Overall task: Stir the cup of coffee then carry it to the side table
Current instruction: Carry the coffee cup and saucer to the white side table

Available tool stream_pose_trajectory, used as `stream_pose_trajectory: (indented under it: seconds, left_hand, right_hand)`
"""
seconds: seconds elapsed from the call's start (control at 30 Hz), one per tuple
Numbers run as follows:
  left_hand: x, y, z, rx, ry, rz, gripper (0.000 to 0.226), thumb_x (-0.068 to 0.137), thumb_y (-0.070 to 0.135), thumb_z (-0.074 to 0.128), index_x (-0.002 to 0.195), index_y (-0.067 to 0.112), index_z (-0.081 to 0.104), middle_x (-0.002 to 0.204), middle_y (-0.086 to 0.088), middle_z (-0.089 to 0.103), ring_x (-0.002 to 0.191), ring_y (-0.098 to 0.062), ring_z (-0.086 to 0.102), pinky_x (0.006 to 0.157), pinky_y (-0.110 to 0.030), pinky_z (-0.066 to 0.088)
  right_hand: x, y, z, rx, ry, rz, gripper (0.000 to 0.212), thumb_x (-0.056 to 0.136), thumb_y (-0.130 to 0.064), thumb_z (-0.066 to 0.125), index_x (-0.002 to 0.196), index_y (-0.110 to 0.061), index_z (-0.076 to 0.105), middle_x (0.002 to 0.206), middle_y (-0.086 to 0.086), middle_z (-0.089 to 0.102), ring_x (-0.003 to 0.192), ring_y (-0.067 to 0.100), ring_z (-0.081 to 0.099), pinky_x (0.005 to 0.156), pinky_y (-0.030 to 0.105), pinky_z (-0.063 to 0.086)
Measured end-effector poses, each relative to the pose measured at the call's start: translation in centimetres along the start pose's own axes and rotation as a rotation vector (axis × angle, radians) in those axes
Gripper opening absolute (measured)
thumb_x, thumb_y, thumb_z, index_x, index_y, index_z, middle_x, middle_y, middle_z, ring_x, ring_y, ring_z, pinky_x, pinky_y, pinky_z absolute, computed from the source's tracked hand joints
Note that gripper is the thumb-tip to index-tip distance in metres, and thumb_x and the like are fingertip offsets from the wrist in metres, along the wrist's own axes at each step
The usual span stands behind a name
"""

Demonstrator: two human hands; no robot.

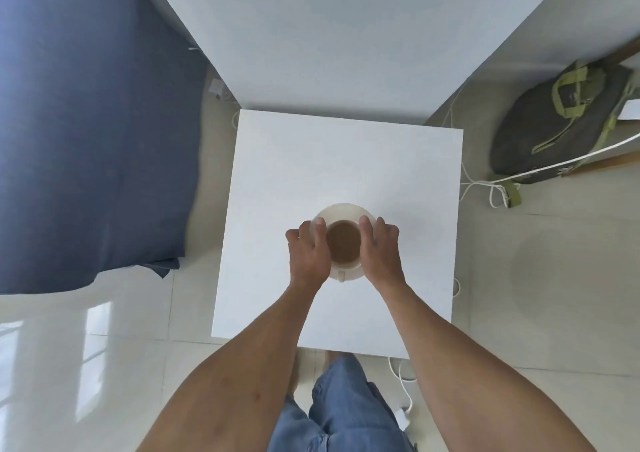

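We stand at a white square side table, set against the corner of a pale wall. To our left lies a bed under a dark blue cover, its edge hanging down to the glossy tiled floor. To our right a dark backpack with green straps rests on the floor, and white cables trail from it past the table's right edge; another cable and a small white plug lie by our feet. Our blue trousers show at the bottom. Apart from what we hold, the tabletop is bare around our hands.

The cup of coffee sits on a cream saucer over the near middle of the table. The cup is cream too, filled with light brown coffee, and its handle points toward us.

Our left hand and right hand close on the saucer from either side, thumbs laid over its rim beside the cup, fingers curled under the edges. We cannot tell whether the saucer rests on the table or hangs just above it.
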State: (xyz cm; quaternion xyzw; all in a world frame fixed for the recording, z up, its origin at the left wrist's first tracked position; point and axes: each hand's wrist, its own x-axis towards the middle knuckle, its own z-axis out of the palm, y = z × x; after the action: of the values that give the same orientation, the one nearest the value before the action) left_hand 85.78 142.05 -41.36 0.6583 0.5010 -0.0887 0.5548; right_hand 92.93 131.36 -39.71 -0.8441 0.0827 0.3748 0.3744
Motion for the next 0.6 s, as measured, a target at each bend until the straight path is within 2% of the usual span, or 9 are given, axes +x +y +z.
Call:
stream_pose_trajectory:
  seconds: [0.07,0.17,0.3,0.4,0.47,0.6]
  left_hand:
    - [1.1,-0.8,0.5,0.02,0.006,0.013,0.061,0.092,0.068,0.023,0.122,0.024,0.055,0.12,-0.001,0.051,0.093,0.019,0.039,0.085,-0.032,0.035]
    - [2.4,-1.5,1.0,0.028,0.013,0.014,0.064,0.089,0.069,0.021,0.117,0.024,0.056,0.118,-0.002,0.053,0.091,0.024,0.037,0.084,-0.032,0.035]
    - [3.6,-2.4,1.4,0.059,0.031,0.024,0.067,0.085,0.073,0.017,0.103,0.022,0.056,0.113,-0.005,0.055,0.095,0.004,0.039,0.084,-0.031,0.034]
    - [4.4,-3.1,2.1,0.051,0.047,0.015,0.066,0.085,0.073,0.017,0.1,0.021,0.055,0.112,-0.007,0.054,0.107,-0.013,0.039,0.09,-0.034,0.037]
    - [4.7,-3.4,2.5,0.058,0.059,0.019,0.067,0.084,0.073,0.016,0.1,0.02,0.055,0.112,-0.008,0.053,0.111,-0.018,0.038,0.093,-0.036,0.037]
    - [4.8,-3.8,3.3,0.052,0.094,0.008,0.067,0.086,0.072,0.018,0.108,0.022,0.057,0.117,-0.003,0.042,0.117,-0.018,0.039,0.098,-0.037,0.038]
  right_hand:
    - [1.0,0.5,0.5,-0.017,0.004,-0.003,0.07,0.096,-0.062,0.026,0.146,-0.014,0.029,0.145,0.006,0.03,0.124,0.025,0.048,0.095,0.04,0.042]
    - [2.2,0.8,1.3,-0.021,0.003,-0.005,0.074,0.097,-0.06,0.025,0.155,-0.016,0.01,0.154,0.005,0.022,0.135,0.025,0.039,0.102,0.041,0.04]
    - [3.5,1.7,2.3,-0.022,0.004,-0.032,0.075,0.098,-0.059,0.025,0.155,-0.014,0.007,0.156,0.006,0.019,0.14,0.025,0.034,0.107,0.04,0.037]
    - [4.5,2.6,2.9,0.003,0.017,-0.06,0.073,0.098,-0.059,0.026,0.155,-0.018,0.005,0.157,0.006,0.02,0.142,0.024,0.031,0.109,0.038,0.034]
    - [4.9,3.1,3.3,0.017,0.035,-0.082,0.071,0.098,-0.057,0.025,0.154,-0.019,0.006,0.156,0.006,0.021,0.142,0.024,0.031,0.109,0.037,0.033]
    - [5.4,3.8,3.7,0.005,0.075,-0.13,0.066,0.099,-0.054,0.026,0.153,-0.019,0.011,0.155,0.006,0.025,0.142,0.022,0.027,0.109,0.035,0.032]
